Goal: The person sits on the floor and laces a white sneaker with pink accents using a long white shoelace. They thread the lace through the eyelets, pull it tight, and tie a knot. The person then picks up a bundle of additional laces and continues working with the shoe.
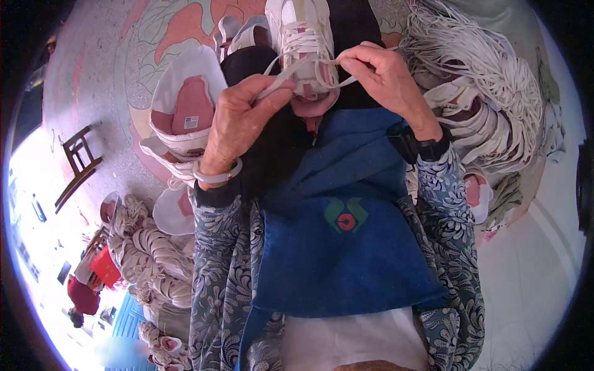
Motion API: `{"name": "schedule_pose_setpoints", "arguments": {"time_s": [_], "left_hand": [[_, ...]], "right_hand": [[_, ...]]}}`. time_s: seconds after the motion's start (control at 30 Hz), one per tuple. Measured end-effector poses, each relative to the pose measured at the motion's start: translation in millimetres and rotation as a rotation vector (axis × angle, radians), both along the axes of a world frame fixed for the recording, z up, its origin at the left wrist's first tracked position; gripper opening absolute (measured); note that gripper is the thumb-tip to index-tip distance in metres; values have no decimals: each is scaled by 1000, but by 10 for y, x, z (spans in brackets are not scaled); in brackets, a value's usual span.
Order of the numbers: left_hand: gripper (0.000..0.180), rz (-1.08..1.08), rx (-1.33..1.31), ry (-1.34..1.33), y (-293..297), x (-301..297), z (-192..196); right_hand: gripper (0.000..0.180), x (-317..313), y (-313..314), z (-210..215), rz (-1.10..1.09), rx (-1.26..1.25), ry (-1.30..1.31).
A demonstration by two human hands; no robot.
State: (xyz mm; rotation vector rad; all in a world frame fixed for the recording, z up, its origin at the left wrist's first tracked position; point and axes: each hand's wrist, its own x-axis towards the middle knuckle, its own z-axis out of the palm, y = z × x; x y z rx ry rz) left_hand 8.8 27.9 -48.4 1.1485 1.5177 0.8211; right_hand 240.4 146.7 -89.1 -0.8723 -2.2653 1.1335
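Note:
A white and pink sneaker [305, 34] lies between my dark-clad legs, its heel end toward me. White lace runs criss-cross up its front. My left hand [244, 114] is closed in a pinch on one loose stretch of the shoelace [286, 76], just left of the shoe. On the other side my right hand [387, 77] pinches the lace between thumb and forefinger. Between both hands the lace crosses over the shoe in a loop or loose knot; which one I cannot tell. A blue apron [346, 266] covers my lap.
Pale shoe uppers with pink linings [189, 111] stand close by my left forearm. A long heap of shoes [154, 253] lies behind them. To the right hang a thick bundle of white laces [495, 74] and stacked uppers [464, 117]. Farther left are a wooden stool [79, 162] and a person in red [83, 297].

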Motion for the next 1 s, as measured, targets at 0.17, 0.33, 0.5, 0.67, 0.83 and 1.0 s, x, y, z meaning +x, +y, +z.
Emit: {"name": "schedule_pose_setpoints", "arguments": {"time_s": [0.17,0.33,0.5,0.67,0.83,1.0], "left_hand": [[18,224,141,-1,22,26,-31],[18,294,113,120,158,-24,-15],[17,232,74,281,165,-104,48],[16,331,131,-153,129,-101,22],[16,398,135,-240,169,-71,58],[19,383,346,-7,262,-124,-205]], "right_hand": [[15,-177,54,-84,-35,82,22],[17,-335,109,-210,47,187,-26],[18,-437,94,-189,96,228,-84],[18,-424,164,-227,209,130,-20],[21,-487,192,-254,214,-45,83],[21,-308,268,76,128,-355,18]]}}
